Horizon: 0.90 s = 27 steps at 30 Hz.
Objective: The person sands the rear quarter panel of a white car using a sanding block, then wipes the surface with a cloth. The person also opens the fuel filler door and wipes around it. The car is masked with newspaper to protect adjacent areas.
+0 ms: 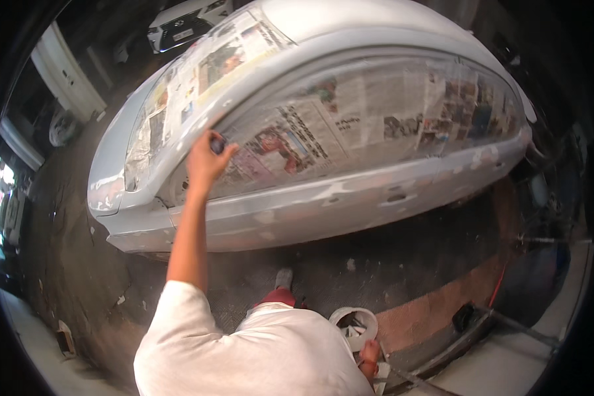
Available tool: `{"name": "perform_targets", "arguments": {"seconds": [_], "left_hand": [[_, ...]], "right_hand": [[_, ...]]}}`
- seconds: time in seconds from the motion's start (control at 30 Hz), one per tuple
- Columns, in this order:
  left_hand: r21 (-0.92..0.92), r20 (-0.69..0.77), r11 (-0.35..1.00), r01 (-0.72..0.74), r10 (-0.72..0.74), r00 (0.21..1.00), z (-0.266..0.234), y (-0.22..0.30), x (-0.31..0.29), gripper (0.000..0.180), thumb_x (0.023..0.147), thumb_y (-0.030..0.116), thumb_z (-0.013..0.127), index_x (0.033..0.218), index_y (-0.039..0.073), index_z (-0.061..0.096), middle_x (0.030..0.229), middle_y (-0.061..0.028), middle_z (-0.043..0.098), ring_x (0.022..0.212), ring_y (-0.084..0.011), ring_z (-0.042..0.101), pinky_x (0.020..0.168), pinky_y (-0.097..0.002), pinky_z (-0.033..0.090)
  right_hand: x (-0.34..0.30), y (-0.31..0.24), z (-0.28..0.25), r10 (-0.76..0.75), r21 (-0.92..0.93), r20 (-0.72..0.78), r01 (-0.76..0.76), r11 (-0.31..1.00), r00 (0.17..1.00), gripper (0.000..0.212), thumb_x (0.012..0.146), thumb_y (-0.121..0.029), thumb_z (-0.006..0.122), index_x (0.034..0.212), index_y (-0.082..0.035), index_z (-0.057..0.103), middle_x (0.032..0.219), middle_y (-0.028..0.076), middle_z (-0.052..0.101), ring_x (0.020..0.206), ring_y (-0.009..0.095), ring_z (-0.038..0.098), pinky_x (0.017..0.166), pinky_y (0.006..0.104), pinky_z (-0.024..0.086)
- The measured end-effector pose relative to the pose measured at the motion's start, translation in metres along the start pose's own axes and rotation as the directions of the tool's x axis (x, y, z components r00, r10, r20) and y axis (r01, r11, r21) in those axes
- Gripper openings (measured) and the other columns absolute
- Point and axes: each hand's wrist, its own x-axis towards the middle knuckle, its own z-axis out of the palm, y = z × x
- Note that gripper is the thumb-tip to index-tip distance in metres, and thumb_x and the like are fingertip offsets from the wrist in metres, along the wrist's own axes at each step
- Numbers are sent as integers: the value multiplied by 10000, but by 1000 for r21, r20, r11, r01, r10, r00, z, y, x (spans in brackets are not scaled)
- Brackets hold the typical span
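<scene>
A car body [277, 214] in patchy grey and white primer fills the upper middle. Newspaper sheets [360, 125] mask its side windows, and more newspaper [221, 59] hides the windshield. My left hand [208, 162] reaches up to the front roof pillar. Its fingers are curled around a small dark object [217, 144], whose kind I cannot make out, held at the pillar. Low on the right, beside a white bucket [371, 333], my right hand [370, 352] is closed. What it holds, if anything, does not show clearly. Pale pieces [355, 329] lie in the bucket.
Another car, white [185, 26], stands behind at the upper left. A pale panel [66, 69] leans at the left. Metal bars [521, 335] extend across the lower right, with a thin red line [499, 284] beside them. The floor [79, 264] is dark and stained.
</scene>
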Motion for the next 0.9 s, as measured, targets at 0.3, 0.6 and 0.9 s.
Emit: {"name": "perform_targets", "arguments": {"seconds": [0.3,0.6,0.9], "left_hand": [[-604,786,659,448,586,196,129,175,-333,569,1029,270,742,1540,97,562,1435,-173,647,1358,-304,606,1170,-424,451],[-428,830,901,-75,424,363,135,167,-457,1070,772,433,947,1646,124,411,1463,-221,553,1337,-421,543,1135,-502,475],[-361,923,931,62,346,168,125,178,-471,1406,662,126,969,1752,332,106,1721,-306,275,1560,-532,334,1239,-575,418]], "right_hand": [[-73,-196,30,-524,766,365,72,638,770,665,1144,-426,575,1679,-114,333,1546,207,539,1191,363,701,943,479,631],[-122,-204,-47,-703,132,-90,708,694,705,260,1062,-168,698,1223,33,730,1148,114,762,1001,169,703,915,345,564],[-166,-239,-40,-783,147,72,770,622,618,163,1043,-74,704,1182,9,683,1059,67,724,915,116,687,786,284,564]]}}
